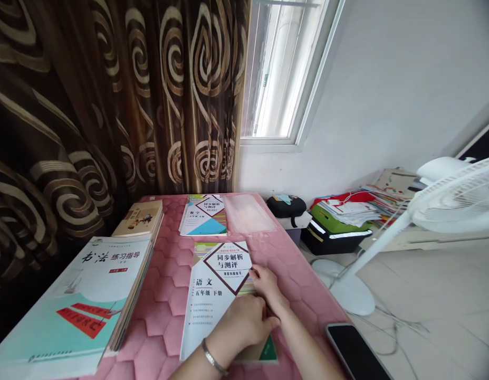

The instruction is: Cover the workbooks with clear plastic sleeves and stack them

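A white workbook with a diamond title panel [216, 285] lies flat on the pink quilted table cover [165, 279] in front of me. My left hand [244, 322], with a metal bracelet on its wrist, rests on the book's lower right part, fingers curled down against the cover. My right hand [266, 285] sits at the book's right edge, fingers bent and pinching the edge of the cover or pages. Neither hand lifts the book off the table.
A stack of books with a calligraphy workbook [89, 295] on top lies at the left, a smaller book [141, 217] behind it. Another workbook [204, 215] and a clear folder [248, 214] lie farther back. A dark phone [357, 351] sits at the right corner. A white fan [446, 203] stands beside the table.
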Demonstrator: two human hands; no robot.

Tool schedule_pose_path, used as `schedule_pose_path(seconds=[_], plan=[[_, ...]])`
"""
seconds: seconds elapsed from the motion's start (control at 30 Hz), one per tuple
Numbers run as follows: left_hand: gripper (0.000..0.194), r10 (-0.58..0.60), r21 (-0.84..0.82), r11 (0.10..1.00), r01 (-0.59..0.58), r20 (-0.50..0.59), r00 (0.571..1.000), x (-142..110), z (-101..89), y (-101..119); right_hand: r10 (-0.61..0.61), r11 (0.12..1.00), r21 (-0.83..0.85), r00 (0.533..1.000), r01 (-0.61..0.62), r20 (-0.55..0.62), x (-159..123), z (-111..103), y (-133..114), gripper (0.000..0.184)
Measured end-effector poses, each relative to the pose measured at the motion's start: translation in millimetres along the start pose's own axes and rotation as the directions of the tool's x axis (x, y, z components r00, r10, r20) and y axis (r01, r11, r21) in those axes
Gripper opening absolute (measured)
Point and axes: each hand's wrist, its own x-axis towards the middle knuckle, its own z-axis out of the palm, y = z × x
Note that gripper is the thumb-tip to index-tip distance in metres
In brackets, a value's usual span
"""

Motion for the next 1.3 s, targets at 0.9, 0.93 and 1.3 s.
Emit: schedule_pose_path(seconds=[0.9, 0.93, 1.3], plan=[[0.060, -0.129, 0.312, 0.918, 0.245, -0.348, 0.929, 80.4, -40.7, -164.2, -0.008, 0.975, -0.223, 1.000, 0.003, -0.019, -20.9, 31.4, -36.6, 0.046], [0.060, -0.133, 0.314, 0.915, 0.254, -0.359, 0.924, 79.0, -42.4, -168.6, 0.000, 0.968, -0.252, 1.000, 0.000, 0.000, -21.1, 30.4, -37.5, 0.046], [0.060, -0.112, 0.350, 0.904, 0.244, -0.356, 0.928, 78.8, -35.1, -178.2, -0.429, 0.827, -0.278, 0.869, 0.488, 0.249, 19.1, 53.0, -104.1, 0.055]])
